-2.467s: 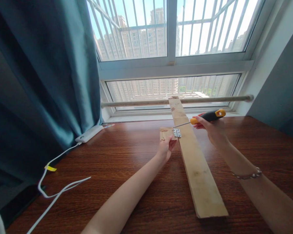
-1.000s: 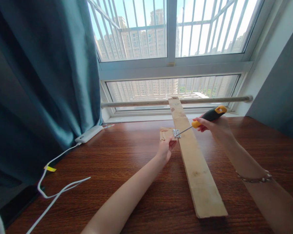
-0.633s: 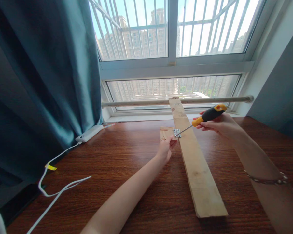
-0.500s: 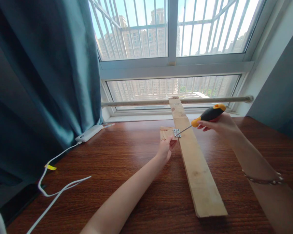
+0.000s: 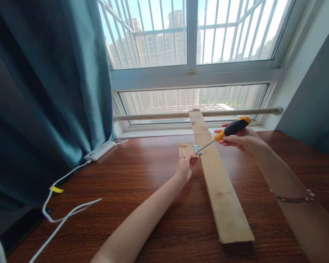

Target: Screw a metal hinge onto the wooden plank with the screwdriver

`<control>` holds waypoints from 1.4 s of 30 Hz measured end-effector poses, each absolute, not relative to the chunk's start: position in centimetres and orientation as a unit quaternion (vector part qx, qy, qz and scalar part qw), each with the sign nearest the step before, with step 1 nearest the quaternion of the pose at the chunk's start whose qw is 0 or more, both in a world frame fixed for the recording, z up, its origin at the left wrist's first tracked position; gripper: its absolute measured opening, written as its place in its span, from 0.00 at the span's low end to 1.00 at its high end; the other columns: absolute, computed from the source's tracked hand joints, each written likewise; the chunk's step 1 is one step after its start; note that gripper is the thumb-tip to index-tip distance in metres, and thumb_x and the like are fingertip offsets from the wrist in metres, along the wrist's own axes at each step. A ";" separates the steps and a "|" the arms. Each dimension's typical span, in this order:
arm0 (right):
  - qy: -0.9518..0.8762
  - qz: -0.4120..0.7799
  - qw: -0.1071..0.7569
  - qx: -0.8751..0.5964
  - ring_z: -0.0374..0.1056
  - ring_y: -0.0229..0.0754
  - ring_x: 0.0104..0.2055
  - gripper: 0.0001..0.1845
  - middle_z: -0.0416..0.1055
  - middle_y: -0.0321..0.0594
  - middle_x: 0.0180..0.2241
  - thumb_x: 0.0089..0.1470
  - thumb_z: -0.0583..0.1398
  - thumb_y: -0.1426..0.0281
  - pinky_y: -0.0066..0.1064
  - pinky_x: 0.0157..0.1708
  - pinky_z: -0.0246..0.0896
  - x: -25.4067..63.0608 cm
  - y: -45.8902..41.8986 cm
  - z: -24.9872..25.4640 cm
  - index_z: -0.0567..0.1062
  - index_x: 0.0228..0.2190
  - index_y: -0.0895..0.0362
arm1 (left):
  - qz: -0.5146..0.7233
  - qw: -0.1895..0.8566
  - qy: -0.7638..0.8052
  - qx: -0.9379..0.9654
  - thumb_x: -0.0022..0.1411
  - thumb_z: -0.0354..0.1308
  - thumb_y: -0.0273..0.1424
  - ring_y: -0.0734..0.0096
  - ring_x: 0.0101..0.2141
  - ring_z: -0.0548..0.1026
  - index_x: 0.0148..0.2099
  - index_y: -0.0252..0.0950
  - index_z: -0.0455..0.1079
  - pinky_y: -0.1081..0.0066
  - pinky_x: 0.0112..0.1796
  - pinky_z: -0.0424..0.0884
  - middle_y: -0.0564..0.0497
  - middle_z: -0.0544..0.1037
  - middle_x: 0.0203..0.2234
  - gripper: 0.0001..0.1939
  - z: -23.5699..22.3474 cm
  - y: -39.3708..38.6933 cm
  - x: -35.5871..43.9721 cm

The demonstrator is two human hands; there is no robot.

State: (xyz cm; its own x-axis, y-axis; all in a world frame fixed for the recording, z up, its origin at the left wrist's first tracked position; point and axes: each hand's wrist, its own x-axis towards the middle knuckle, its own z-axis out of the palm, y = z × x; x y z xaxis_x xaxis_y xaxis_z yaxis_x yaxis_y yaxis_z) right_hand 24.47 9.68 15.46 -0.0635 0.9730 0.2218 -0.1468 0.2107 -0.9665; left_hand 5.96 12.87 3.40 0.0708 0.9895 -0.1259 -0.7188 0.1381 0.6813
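A long pale wooden plank (image 5: 222,193) lies on the dark wooden table (image 5: 142,190), its far end resting on a horizontal rod (image 5: 153,116) by the window. A small wooden block (image 5: 184,149) sits against the plank's left edge, joined by a small metal hinge (image 5: 197,149). My left hand (image 5: 185,168) pinches the block's near edge. My right hand (image 5: 242,138) grips a screwdriver (image 5: 231,128) with a black and yellow handle; its tip rests on the hinge.
A white power strip (image 5: 99,150) lies at the table's back left, with white cables (image 5: 63,212) trailing toward the near left corner. A teal curtain (image 5: 44,91) hangs on the left. The barred window (image 5: 192,44) fills the back.
My right hand has shifted its hold on the screwdriver handle and tilted it up more steeply, with the tip staying on the hinge. The left hand, block and plank have stayed in place.
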 end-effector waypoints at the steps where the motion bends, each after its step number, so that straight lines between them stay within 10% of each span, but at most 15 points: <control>1: -0.535 0.503 0.557 -0.387 0.74 0.39 0.28 0.24 0.76 0.43 0.37 0.32 0.70 0.72 0.24 0.26 0.71 24.6 9.6 15.6 0.73 0.36 0.58 | 0.615 0.695 0.293 0.231 0.55 0.55 0.20 0.72 0.31 0.76 0.39 0.30 0.71 0.71 0.38 0.70 0.45 0.79 0.32 0.09 3.4 12.9 6.0; 15: -0.443 0.330 0.706 -0.444 0.71 0.38 0.19 0.12 0.76 0.42 0.22 0.36 0.68 0.67 0.25 0.20 0.72 23.1 10.8 14.2 0.75 0.22 0.62 | 0.621 0.692 0.295 0.220 0.55 0.55 0.19 0.72 0.30 0.76 0.42 0.31 0.71 0.71 0.37 0.71 0.46 0.79 0.33 0.11 3.4 12.9 5.9; 36: -0.502 0.442 0.627 -0.399 0.72 0.39 0.24 0.28 0.76 0.40 0.30 0.30 0.70 0.70 0.30 0.27 0.73 24.1 10.8 14.2 0.70 0.37 0.58 | 0.621 0.696 0.293 0.211 0.55 0.56 0.20 0.73 0.28 0.75 0.37 0.32 0.71 0.70 0.37 0.71 0.47 0.78 0.30 0.07 2.9 13.3 6.0; 42: -0.503 0.455 0.630 -0.379 0.73 0.41 0.26 0.17 0.76 0.42 0.27 0.33 0.69 0.71 0.30 0.30 0.73 24.2 10.7 14.5 0.73 0.30 0.61 | 0.619 0.698 0.296 0.208 0.55 0.55 0.20 0.73 0.28 0.75 0.37 0.31 0.71 0.72 0.36 0.71 0.47 0.78 0.30 0.08 3.0 13.2 6.0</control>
State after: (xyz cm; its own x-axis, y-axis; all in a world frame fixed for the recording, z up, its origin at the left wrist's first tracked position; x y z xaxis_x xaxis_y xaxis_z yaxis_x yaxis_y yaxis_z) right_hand 24.23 10.68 14.47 0.0800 0.9539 0.2893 -0.1914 0.2996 -0.9347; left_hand 5.96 13.21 3.01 0.0595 0.9860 -0.1555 -0.7400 0.1481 0.6561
